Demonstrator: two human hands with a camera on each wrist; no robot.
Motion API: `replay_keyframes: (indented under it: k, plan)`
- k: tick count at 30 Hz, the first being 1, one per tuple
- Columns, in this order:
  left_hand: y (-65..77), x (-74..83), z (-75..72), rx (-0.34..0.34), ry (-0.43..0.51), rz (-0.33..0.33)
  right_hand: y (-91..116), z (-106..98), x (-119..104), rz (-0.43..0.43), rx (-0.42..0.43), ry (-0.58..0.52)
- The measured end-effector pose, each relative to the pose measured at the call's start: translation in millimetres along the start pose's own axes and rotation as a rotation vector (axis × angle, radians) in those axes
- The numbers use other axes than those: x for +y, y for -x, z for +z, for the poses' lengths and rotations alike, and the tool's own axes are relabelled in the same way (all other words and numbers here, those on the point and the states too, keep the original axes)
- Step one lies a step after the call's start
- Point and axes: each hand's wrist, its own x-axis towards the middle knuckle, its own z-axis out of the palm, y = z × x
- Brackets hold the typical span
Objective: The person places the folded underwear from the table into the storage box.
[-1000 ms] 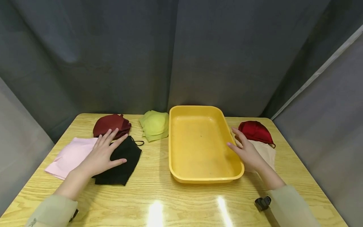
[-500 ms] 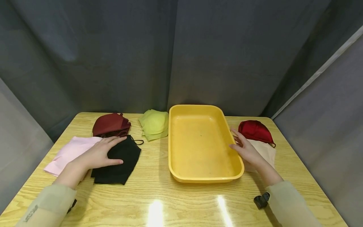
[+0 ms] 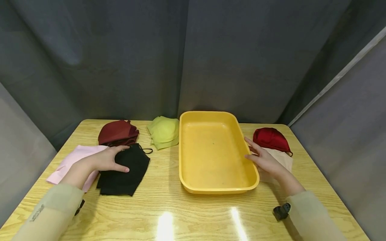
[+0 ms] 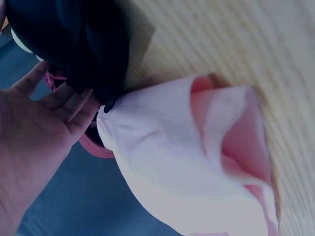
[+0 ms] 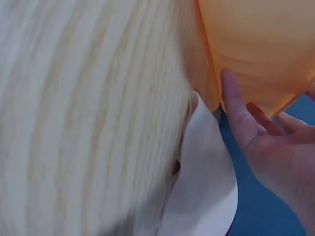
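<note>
In the head view my left hand (image 3: 105, 160) lies over a folded black bra (image 3: 132, 177), thumb stretched along its top and fingers bent down toward its far edge. The left wrist view has the fingertips right at the side of the black bra (image 4: 93, 44), thumb and fingers well apart. A folded pink bra (image 4: 157, 162) lies partly beneath that wrist. My right hand (image 3: 265, 160) is at the right side of a yellow plastic tray (image 3: 218, 192). Its thumb overlaps the rim. One finger (image 5: 236, 105) reaches straight against the tray's outer wall.
A dark red folded bra (image 3: 116, 132) and a yellow-green one (image 3: 164, 132) lie along the back of the wooden table (image 3: 144, 214). Right of the tray lie a bright red bra (image 3: 271, 138) and a beige one (image 3: 281, 160). Grey curtains (image 3: 229, 60) enclose the table.
My left hand has come down onto the black bra, its spread fingers drawing together and bending. The right hand has shifted only slightly at the tray's side. The tray stays put.
</note>
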Motion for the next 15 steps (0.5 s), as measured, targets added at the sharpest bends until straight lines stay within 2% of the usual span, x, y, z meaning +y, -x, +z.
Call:
replay_keyframes:
  k: [7, 15]
  plan:
    - [-8.5, -2.1, -5.4, -0.036, 0.044, -0.013, 4, -4, 2, -0.002, -0.042, -0.069]
    - [-18.2, 0.6, -1.4, -0.062, 0.005, -0.047, 6, -9, 4, 0.010, -0.112, -0.178]
